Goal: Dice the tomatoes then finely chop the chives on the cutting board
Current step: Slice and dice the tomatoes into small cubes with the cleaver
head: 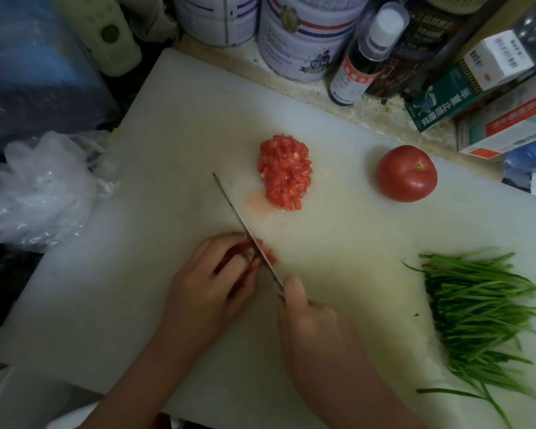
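On the white cutting board [174,128] my left hand [208,283] holds down a piece of tomato [265,253] with curled fingers; most of it is hidden under them. My right hand [310,320] grips the handle of a knife [245,227], whose blade runs up and left and rests against the tomato piece beside my left fingertips. A heap of diced tomato [283,171] lies farther up the board, with a wet juice patch next to it. A whole tomato [406,173] sits to the right. A bunch of chives [477,314] lies at the board's right edge.
Behind the board stand two tins [300,41], a spray bottle [362,57] and several cardboard boxes [492,85]. A crumpled clear plastic bag [37,190] lies at the board's left edge, with a blue bag [37,72] behind it.
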`<state>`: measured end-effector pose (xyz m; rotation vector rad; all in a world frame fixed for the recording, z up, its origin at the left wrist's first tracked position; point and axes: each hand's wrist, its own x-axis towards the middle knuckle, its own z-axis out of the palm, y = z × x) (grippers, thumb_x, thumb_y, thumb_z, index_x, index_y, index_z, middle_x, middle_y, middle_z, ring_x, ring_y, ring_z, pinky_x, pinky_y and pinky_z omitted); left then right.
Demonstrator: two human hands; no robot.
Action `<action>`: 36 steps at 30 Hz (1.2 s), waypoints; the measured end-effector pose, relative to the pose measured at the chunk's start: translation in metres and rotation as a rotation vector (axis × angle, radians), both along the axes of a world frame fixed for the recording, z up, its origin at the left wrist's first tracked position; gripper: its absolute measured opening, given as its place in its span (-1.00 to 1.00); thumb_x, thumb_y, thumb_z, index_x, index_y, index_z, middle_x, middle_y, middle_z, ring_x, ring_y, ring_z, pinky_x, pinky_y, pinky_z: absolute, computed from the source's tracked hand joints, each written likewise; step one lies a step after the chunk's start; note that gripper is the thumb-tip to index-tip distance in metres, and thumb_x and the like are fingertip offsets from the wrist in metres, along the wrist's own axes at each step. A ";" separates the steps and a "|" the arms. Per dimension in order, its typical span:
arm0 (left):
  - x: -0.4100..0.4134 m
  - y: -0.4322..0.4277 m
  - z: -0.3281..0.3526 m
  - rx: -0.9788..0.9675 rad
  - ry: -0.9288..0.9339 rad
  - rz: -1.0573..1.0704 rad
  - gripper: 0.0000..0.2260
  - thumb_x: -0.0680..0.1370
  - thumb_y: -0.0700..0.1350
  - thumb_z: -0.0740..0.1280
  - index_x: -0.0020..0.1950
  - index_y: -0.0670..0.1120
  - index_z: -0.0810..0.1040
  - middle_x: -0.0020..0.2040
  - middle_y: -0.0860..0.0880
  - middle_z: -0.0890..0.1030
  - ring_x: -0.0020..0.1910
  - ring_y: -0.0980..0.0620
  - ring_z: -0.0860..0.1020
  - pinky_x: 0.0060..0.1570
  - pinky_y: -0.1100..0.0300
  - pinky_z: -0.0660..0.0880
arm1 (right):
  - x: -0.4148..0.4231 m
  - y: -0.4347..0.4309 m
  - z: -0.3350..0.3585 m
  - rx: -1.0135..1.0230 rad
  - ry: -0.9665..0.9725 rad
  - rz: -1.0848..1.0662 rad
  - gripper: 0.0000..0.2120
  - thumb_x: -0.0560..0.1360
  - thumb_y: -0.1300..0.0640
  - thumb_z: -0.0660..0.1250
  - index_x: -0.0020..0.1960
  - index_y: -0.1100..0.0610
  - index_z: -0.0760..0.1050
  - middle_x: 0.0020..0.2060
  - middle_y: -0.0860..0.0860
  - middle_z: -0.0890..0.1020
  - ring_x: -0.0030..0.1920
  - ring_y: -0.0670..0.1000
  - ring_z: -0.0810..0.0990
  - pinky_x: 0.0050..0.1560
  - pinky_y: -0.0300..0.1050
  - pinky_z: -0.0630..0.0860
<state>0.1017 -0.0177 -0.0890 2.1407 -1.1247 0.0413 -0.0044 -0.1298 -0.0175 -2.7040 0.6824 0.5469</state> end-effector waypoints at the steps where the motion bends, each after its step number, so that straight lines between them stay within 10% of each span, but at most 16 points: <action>1: 0.000 0.000 0.000 -0.001 0.005 0.003 -0.89 0.52 -0.23 0.39 -0.06 -0.27 0.64 0.08 -0.17 0.63 0.03 -0.13 0.59 0.06 0.15 0.51 | -0.010 0.000 -0.001 0.030 0.024 0.017 -0.64 0.51 0.05 0.29 0.14 0.07 0.14 -0.37 0.00 0.56 -0.37 0.10 0.60 -0.44 -0.15 0.18; 5: 0.002 0.000 -0.001 -0.023 0.018 0.014 -0.90 0.51 -0.23 0.38 -0.10 -0.27 0.63 0.07 -0.16 0.63 0.02 -0.11 0.59 0.07 0.19 0.50 | -0.036 -0.005 0.007 0.107 0.028 -0.101 -0.78 0.55 -0.10 -0.03 0.01 0.02 0.26 -0.57 -0.09 0.16 -0.64 0.04 0.35 -0.62 -0.20 0.02; 9: 0.001 0.001 -0.001 -0.017 0.017 0.017 -0.90 0.50 -0.23 0.40 -0.08 -0.27 0.64 0.06 -0.14 0.63 0.01 -0.08 0.58 0.09 0.23 0.47 | -0.007 -0.012 -0.002 0.237 -0.202 -0.077 -0.77 0.61 -0.11 -0.09 0.12 -0.01 0.18 -0.38 0.03 0.48 -0.31 0.18 0.53 -0.34 0.06 0.41; 22: 0.000 0.008 -0.004 -0.082 0.114 0.011 -0.81 0.49 -0.18 0.45 0.06 -0.21 0.65 0.14 -0.09 0.60 0.14 -0.02 0.60 0.19 0.11 0.52 | -0.022 -0.044 0.010 0.387 -0.393 -0.159 -0.82 0.55 -0.15 0.04 -0.06 -0.06 0.27 -0.45 -0.04 0.46 -0.43 -0.06 0.40 -0.43 -0.28 0.22; 32: -0.011 0.014 0.000 -0.051 0.038 0.096 -0.77 0.52 -0.15 0.42 0.13 -0.23 0.63 0.18 -0.12 0.59 0.17 -0.04 0.57 0.24 0.23 0.45 | -0.043 -0.023 0.009 0.426 -0.346 -0.138 -0.77 0.44 -0.26 -0.08 -0.11 -0.16 0.22 -0.47 0.06 0.43 -0.16 -0.07 0.43 -0.26 -0.12 0.37; 36: -0.011 0.012 -0.002 -0.057 -0.016 0.121 -0.83 0.53 -0.18 0.42 0.07 -0.23 0.66 0.13 -0.12 0.62 0.12 -0.04 0.60 0.22 0.22 0.48 | -0.042 -0.020 0.004 0.421 -0.408 -0.103 -0.85 0.52 -0.24 -0.06 -0.09 -0.23 0.22 -0.36 -0.03 0.48 -0.36 -0.02 0.45 -0.42 -0.18 0.29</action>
